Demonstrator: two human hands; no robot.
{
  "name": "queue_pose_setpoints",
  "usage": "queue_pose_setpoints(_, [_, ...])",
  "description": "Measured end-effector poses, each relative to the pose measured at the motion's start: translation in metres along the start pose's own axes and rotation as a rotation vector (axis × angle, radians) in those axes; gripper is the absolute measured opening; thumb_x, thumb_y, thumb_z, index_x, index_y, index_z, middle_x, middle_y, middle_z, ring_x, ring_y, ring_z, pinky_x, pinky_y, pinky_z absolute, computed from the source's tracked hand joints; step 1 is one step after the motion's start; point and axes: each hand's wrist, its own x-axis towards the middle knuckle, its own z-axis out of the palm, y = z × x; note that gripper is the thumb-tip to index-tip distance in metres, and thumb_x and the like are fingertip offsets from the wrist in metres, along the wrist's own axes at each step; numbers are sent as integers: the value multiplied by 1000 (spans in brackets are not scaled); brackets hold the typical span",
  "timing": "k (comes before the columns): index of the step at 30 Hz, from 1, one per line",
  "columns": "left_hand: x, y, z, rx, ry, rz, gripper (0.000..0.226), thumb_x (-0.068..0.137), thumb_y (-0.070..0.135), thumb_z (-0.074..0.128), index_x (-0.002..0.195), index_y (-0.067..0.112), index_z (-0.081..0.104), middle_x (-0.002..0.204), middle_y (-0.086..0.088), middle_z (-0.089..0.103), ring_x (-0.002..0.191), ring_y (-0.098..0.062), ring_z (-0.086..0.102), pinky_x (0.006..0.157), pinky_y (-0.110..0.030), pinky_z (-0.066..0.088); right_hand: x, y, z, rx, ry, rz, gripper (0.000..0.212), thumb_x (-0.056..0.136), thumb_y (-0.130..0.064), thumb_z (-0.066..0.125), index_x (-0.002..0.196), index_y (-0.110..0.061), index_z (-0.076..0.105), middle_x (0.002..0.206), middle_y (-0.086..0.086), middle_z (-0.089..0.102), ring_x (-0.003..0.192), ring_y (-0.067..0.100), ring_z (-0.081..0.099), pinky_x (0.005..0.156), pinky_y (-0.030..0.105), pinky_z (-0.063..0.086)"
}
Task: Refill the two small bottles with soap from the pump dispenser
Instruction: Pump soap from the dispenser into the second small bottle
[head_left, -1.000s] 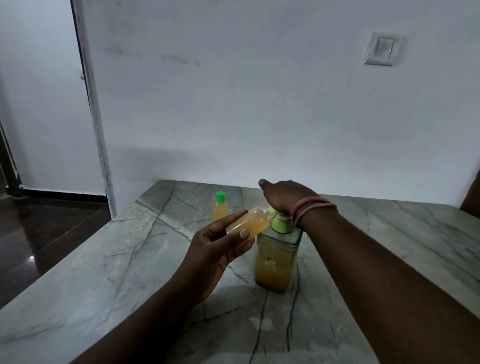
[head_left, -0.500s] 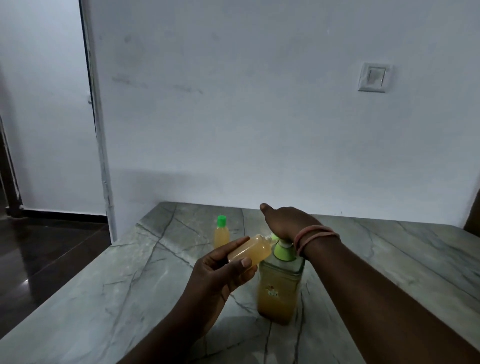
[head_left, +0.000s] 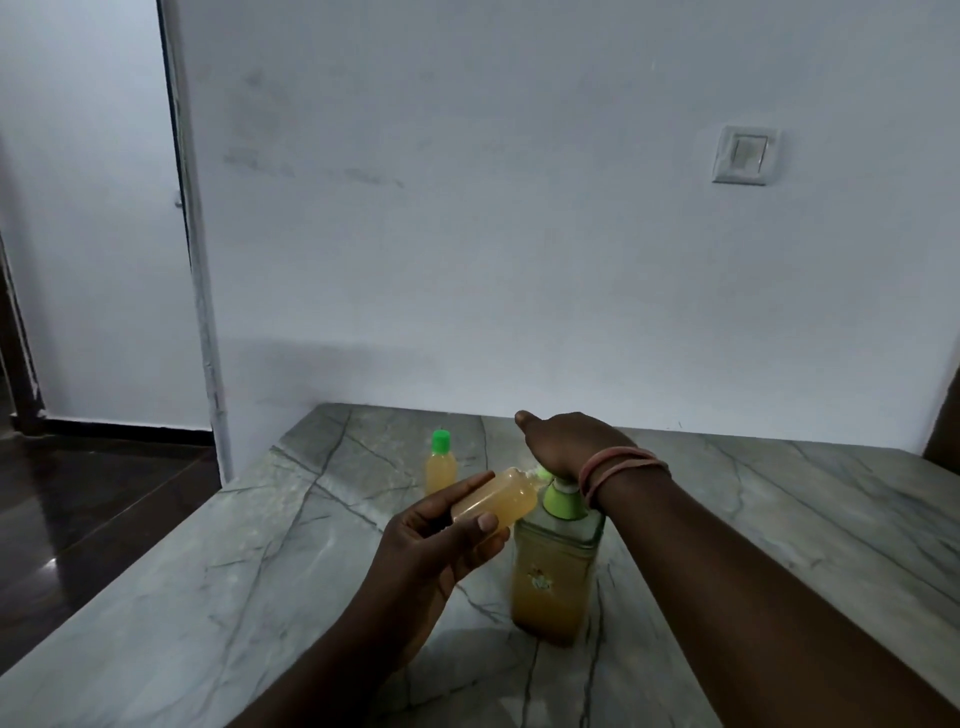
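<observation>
A pump dispenser (head_left: 553, 577) of amber soap with a green collar stands on the grey marble table (head_left: 260, 571). My right hand (head_left: 569, 444) lies palm down on its pump head, hiding the head. My left hand (head_left: 441, 540) grips a small uncapped bottle (head_left: 498, 500) of amber soap, tilted with its mouth at the green spout. A second small bottle (head_left: 441, 466) with a green cap stands upright behind, to the left of the dispenser.
A white wall with a switch plate (head_left: 744, 156) rises behind the table. The table's left edge drops to a dark floor (head_left: 93, 499) beside a door frame (head_left: 200, 291).
The view has tilted up a little, so hands and bottles sit lower in the frame. Both hands hold the same grip on the small bottle and the pump head.
</observation>
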Motion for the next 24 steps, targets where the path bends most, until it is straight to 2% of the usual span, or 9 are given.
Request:
queue_pose_setpoints(2, [-1, 1, 0, 4, 1, 1, 42, 78, 1, 69, 118, 12, 73, 117, -7, 74, 109, -33, 70, 81, -32, 60, -2, 1, 1, 33, 34, -8, 67, 87, -68, 25, 104, -17, 65, 119, 14, 61, 115, 31, 56, 94, 39, 40])
queue_pose_setpoints(4, [-2, 2, 2, 23, 0, 9, 40, 78, 3, 69, 116, 15, 74, 116, -6, 74, 108, -33, 70, 80, -31, 59, -5, 2, 1, 78, 94, -9, 60, 83, -71, 27, 84, -20, 58, 105, 13, 65, 105, 30, 60, 89, 38, 43])
queue_pose_setpoints(7, [-4, 3, 3, 25, -9, -2, 38, 78, 5, 70, 113, 17, 76, 115, -8, 74, 106, -35, 70, 79, -32, 59, -7, 2, -2, 133, 106, 2, 55, 81, -71, 30, 82, -21, 53, 97, 11, 64, 96, 28, 62, 87, 36, 44])
queue_pose_setpoints(10, [-4, 4, 1, -33, -17, -38, 39, 79, 3, 69, 117, 12, 74, 119, -15, 71, 105, -37, 71, 79, -32, 60, -8, 1, -7, 227, 99, 1, 66, 84, -69, 34, 92, -12, 66, 93, 6, 68, 90, 28, 64, 79, 33, 46])
queue_pose_setpoints(14, [-2, 5, -2, -149, -57, -111, 35, 84, -1, 63, 116, 8, 73, 120, -17, 71, 105, -38, 70, 79, -33, 60, -17, 0, -10, 551, 110, -41, 60, 90, -53, 41, 76, -5, 74, 62, 3, 72, 60, 22, 67, 71, 33, 55])
queue_pose_setpoints(16, [-1, 4, -4, -196, -74, -137, 32, 86, 1, 61, 114, 8, 75, 119, -17, 72, 106, -37, 70, 82, -35, 61, -21, 0, -10, 699, 156, -48, 55, 93, -44, 43, 78, -1, 72, 60, 7, 72, 51, 19, 66, 62, 30, 55])
queue_pose_setpoints(18, [-1, 4, -7, -252, -109, -153, 31, 91, 2, 58, 119, 4, 71, 124, -19, 69, 111, -38, 68, 88, -37, 60, -23, -4, -13, 778, 241, -50, 50, 92, -38, 44, 75, 0, 71, 59, 10, 71, 46, 20, 63, 60, 31, 55])
queue_pose_setpoints(21, [0, 5, -11, -321, -113, -152, 37, 93, 4, 54, 130, -1, 59, 131, -23, 64, 118, -41, 63, 94, -40, 57, -26, -13, -22, 752, 392, -107, 46, 88, -36, 45, 64, -5, 69, 56, 7, 70, 47, 18, 62, 67, 33, 57])
queue_pose_setpoints(24, [5, 8, -19, -339, -60, -113, 43, 93, 6, 54, 136, 0, 53, 133, -25, 61, 121, -42, 62, 92, -40, 58, -31, -27, -25, 638, 458, -220, 46, 86, -37, 46, 65, -2, 68, 58, 7, 70, 52, 18, 65, 70, 37, 57])
